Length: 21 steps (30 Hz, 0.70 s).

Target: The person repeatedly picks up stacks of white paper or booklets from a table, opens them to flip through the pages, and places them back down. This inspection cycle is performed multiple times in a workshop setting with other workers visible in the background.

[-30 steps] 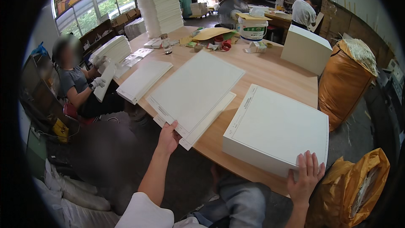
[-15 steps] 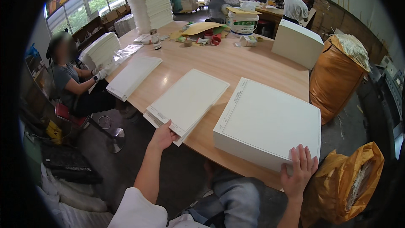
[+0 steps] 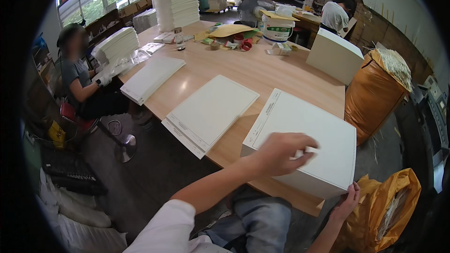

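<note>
A tall block of white printed sheets point(image 3: 304, 117) lies near the table's front right. Over its front half hangs my left hand point(image 3: 287, 153), blurred, with bent fingers apart from the thumb and no sheet visible between them. My right hand point(image 3: 346, 201) is at the block's near right corner, its fingertips closed on the corner of a sheet at the top edge. How many sheets it pinches cannot be made out. Left of the block, a thinner pile of printed sheets point(image 3: 213, 110) rests slightly fanned at the table edge, touched by neither hand.
Another sheet pile point(image 3: 152, 79) lies farther left, near a seated person point(image 3: 79, 75) in gloves. Tall white stacks point(image 3: 176, 2), a glass jar point(image 3: 179, 40), a white bucket point(image 3: 277, 27) and tape rolls point(image 3: 246, 45) stand farther back. Orange sacks point(image 3: 375, 93) flank the table's right side.
My left hand has left the thinner pile and swung right over the tall block. My right hand has slid from the block's top to its near right corner, fingers now closed there.
</note>
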{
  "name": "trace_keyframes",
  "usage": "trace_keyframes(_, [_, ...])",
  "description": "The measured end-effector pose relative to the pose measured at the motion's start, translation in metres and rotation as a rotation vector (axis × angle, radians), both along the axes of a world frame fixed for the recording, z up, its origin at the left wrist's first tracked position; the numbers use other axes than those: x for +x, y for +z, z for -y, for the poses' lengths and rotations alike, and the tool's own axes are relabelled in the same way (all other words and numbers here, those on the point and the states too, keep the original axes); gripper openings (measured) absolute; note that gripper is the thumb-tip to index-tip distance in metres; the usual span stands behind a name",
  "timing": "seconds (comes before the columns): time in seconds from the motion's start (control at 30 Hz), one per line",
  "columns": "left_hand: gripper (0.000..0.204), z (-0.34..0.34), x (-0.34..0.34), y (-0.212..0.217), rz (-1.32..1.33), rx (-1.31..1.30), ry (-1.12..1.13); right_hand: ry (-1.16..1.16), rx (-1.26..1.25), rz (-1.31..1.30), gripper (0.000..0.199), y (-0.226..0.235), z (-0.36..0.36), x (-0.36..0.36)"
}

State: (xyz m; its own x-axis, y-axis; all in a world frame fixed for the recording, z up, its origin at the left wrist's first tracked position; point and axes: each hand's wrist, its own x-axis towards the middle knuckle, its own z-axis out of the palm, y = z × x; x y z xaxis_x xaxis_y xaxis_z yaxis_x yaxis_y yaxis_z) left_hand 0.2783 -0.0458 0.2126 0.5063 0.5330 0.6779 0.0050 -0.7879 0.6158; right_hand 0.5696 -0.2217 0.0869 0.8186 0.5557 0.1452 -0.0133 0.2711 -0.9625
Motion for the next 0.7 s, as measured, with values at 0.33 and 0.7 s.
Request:
trace_keyframes(0.33, [0.015, -0.023, 0.083, -0.036, -0.311, -0.137, -0.287, 0.054, -0.606, 0.543, 0.040, 0.035, 0.032, 0.026])
trace_keyframes(0.7, [0.023, -0.030, 0.089, -0.045, -0.078, -0.144, -0.382, -0.129, -0.626, 0.941, 0.041, 0.108, -0.024, -0.028])
